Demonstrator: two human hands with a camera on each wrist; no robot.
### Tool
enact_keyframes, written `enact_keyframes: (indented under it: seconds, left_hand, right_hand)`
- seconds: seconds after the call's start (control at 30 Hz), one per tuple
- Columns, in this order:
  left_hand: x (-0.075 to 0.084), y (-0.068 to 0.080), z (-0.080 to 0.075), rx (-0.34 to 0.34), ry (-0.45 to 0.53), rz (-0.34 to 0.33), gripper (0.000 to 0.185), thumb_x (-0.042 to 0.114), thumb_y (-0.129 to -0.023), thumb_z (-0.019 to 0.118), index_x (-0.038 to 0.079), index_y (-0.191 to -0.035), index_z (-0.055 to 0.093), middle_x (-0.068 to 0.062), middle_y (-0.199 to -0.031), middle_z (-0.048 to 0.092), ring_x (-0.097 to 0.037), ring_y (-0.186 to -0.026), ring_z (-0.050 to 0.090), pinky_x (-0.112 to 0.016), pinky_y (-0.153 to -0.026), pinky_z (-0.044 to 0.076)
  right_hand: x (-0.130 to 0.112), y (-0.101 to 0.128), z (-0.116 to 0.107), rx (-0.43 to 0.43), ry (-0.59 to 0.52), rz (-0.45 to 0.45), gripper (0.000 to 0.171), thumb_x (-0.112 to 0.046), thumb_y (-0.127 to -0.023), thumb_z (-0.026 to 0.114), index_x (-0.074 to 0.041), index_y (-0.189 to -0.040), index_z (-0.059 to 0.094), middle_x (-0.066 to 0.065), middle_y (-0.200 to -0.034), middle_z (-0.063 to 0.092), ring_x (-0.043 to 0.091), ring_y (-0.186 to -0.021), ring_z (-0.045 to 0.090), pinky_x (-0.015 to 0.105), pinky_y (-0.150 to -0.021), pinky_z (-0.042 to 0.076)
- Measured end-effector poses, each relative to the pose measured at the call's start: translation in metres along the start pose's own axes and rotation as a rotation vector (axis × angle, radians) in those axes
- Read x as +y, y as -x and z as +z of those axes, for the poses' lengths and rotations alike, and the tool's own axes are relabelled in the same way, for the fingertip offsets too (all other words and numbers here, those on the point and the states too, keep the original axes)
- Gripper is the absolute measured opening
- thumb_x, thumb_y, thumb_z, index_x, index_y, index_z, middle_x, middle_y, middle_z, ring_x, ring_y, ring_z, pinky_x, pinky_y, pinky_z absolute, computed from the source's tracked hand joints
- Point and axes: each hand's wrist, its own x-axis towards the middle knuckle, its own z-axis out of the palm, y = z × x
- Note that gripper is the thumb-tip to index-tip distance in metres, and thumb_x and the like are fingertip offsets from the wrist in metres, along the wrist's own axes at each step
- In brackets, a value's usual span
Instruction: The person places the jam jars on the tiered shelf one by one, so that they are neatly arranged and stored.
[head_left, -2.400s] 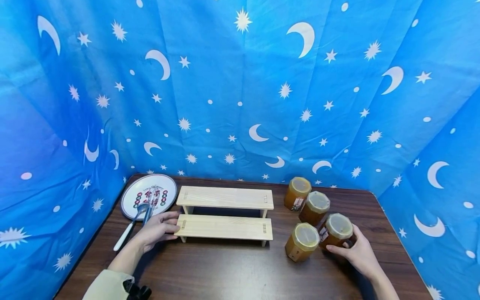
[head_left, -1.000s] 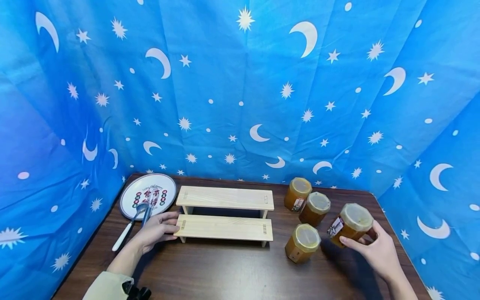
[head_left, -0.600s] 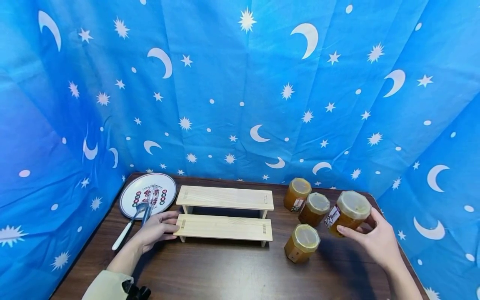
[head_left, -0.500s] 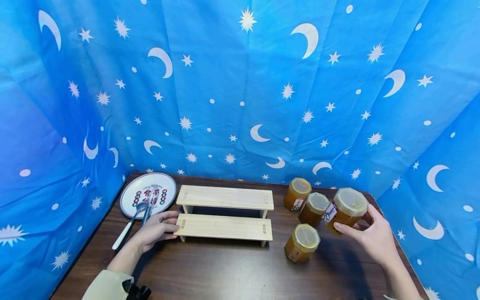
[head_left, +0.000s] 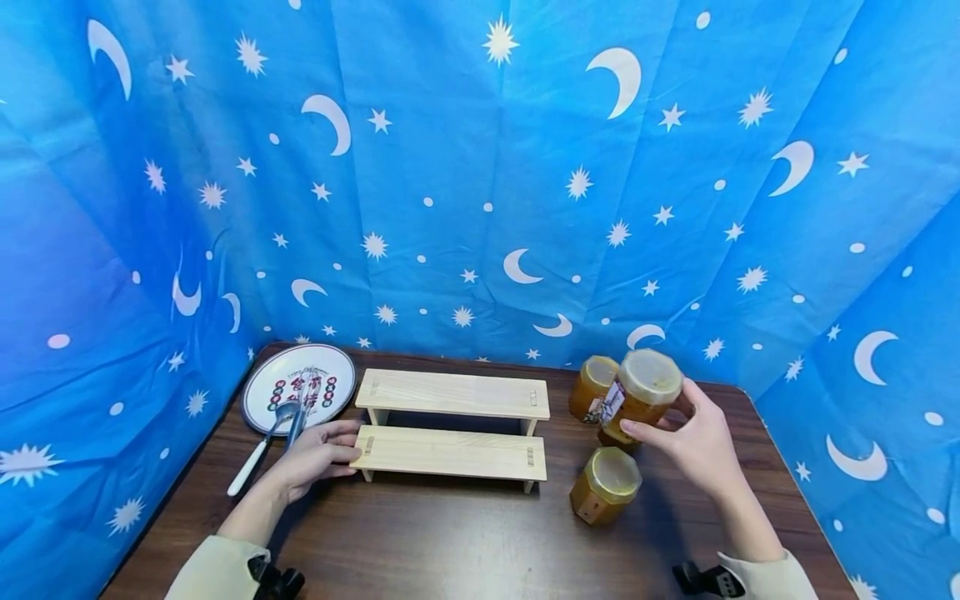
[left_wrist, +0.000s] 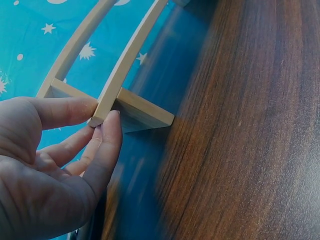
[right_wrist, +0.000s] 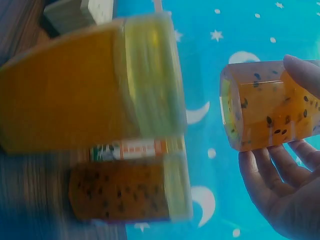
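Note:
My left hand (head_left: 318, 460) pinches the left end of the front, lower board of a pale two-step wooden rack (head_left: 450, 454). In the left wrist view the thumb lies on the board (left_wrist: 131, 57) and the fingertips sit under its end. My right hand (head_left: 697, 433) grips a lidded jar (head_left: 645, 392) of amber preserve, thumb on one side and fingers on the other, raised above the table. Dark seeds show through this jar (right_wrist: 272, 107) in the right wrist view. In the head view it overlaps another jar, mostly hidden behind it.
Two more amber jars show on the table: one at the back (head_left: 588, 396), one in front (head_left: 603, 490). Left of the rack lies a round printed plate (head_left: 258, 392) with a white-handled spoon (head_left: 247, 468) across its rim. A blue star-and-moon cloth (head_left: 450, 167) hangs behind the table.
My right hand has lifted the jar from beside the others, swung it right, then brought it up and left, over the jar behind. The left hand stays on the rack.

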Motion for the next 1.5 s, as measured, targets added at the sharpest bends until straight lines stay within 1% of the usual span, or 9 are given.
enact_keyframes:
  seconds: [0.07,0.17,0.33,0.4,0.67,1.03,1.17,1.33,1.5]
  left_hand:
    - [0.0,0.0,0.0,0.002,-0.002,-0.002,0.065,-0.002,-0.092,0.068,-0.004,-0.152,0.043,-0.027,-0.137,0.055,-0.026,-0.098,0.069,-0.041,-0.085,0.062]
    - [-0.001,-0.001,0.0,0.003,0.0,-0.003,0.065,-0.002,-0.092,0.068,-0.004,-0.152,0.044,-0.027,-0.137,0.055,-0.026,-0.098,0.069,-0.041,-0.085,0.062]
    - [-0.002,-0.003,0.0,0.005,-0.001,0.004,0.065,-0.003,-0.092,0.068,-0.004,-0.152,0.044,-0.027,-0.137,0.054,-0.026,-0.098,0.069,-0.041,-0.085,0.062]
    - [-0.002,-0.003,0.0,0.006,-0.003,0.004,0.065,-0.003,-0.092,0.067,-0.004,-0.152,0.044,-0.027,-0.136,0.054,-0.026,-0.097,0.069,-0.041,-0.085,0.062]
    - [-0.002,-0.003,0.0,0.014,-0.02,0.016,0.063,-0.004,-0.092,0.067,-0.004,-0.151,0.045,-0.026,-0.132,0.058,-0.027,-0.098,0.069,-0.042,-0.085,0.062]
    - [-0.001,-0.002,0.001,0.006,-0.01,0.006,0.065,-0.003,-0.092,0.068,-0.004,-0.152,0.044,-0.026,-0.136,0.056,-0.026,-0.099,0.068,-0.04,-0.084,0.063]
    - [-0.001,-0.001,0.0,0.003,-0.01,0.008,0.064,-0.003,-0.093,0.067,-0.004,-0.152,0.044,-0.026,-0.135,0.056,-0.026,-0.099,0.069,-0.04,-0.084,0.063]
    - [-0.001,-0.001,0.001,-0.003,-0.001,0.014,0.065,-0.003,-0.092,0.068,-0.005,-0.152,0.043,-0.027,-0.138,0.054,-0.024,-0.098,0.069,-0.04,-0.084,0.063]
    - [-0.001,0.0,0.001,-0.002,0.005,0.019,0.064,-0.004,-0.092,0.068,-0.005,-0.151,0.044,-0.028,-0.137,0.054,-0.024,-0.097,0.068,-0.04,-0.083,0.063]
  right_hand:
    - [-0.004,-0.003,0.007,-0.017,-0.021,-0.005,0.079,-0.026,-0.085,0.089,-0.01,-0.151,0.048,0.013,-0.139,0.059,0.029,-0.121,0.059,0.012,-0.083,0.051]
    - [-0.008,-0.008,0.019,-0.034,-0.035,-0.017,0.078,-0.026,-0.085,0.089,-0.009,-0.15,0.049,0.013,-0.138,0.06,0.033,-0.121,0.059,0.018,-0.084,0.055]
    - [-0.018,-0.015,0.039,-0.058,-0.048,-0.029,0.078,-0.029,-0.084,0.09,-0.011,-0.149,0.05,0.011,-0.138,0.061,0.031,-0.12,0.06,0.044,-0.09,0.06]
    - [-0.023,-0.018,0.048,-0.069,-0.063,-0.033,0.077,-0.03,-0.083,0.09,-0.011,-0.147,0.051,0.011,-0.137,0.062,0.031,-0.119,0.06,0.05,-0.091,0.059]
    - [-0.043,-0.028,0.083,-0.119,-0.17,-0.067,0.076,-0.025,-0.081,0.092,-0.013,-0.145,0.053,0.009,-0.134,0.062,0.031,-0.118,0.061,0.052,-0.093,0.058]
    - [-0.07,-0.039,0.136,-0.148,-0.254,-0.064,0.075,-0.035,-0.077,0.094,-0.021,-0.14,0.056,-0.002,-0.127,0.065,0.022,-0.116,0.06,0.049,-0.093,0.059]
    - [-0.077,-0.044,0.157,-0.143,-0.254,-0.074,0.074,-0.037,-0.077,0.094,-0.021,-0.139,0.057,-0.003,-0.125,0.063,0.02,-0.116,0.058,0.048,-0.091,0.06]
    - [-0.082,-0.049,0.178,-0.148,-0.302,-0.096,0.074,-0.031,-0.075,0.096,-0.019,-0.138,0.059,0.0,-0.124,0.064,0.022,-0.115,0.059,0.048,-0.089,0.061]
    - [-0.088,-0.054,0.198,-0.166,-0.331,-0.085,0.075,-0.029,-0.074,0.097,-0.018,-0.137,0.059,-0.002,-0.123,0.065,0.02,-0.114,0.059,0.045,-0.09,0.061]
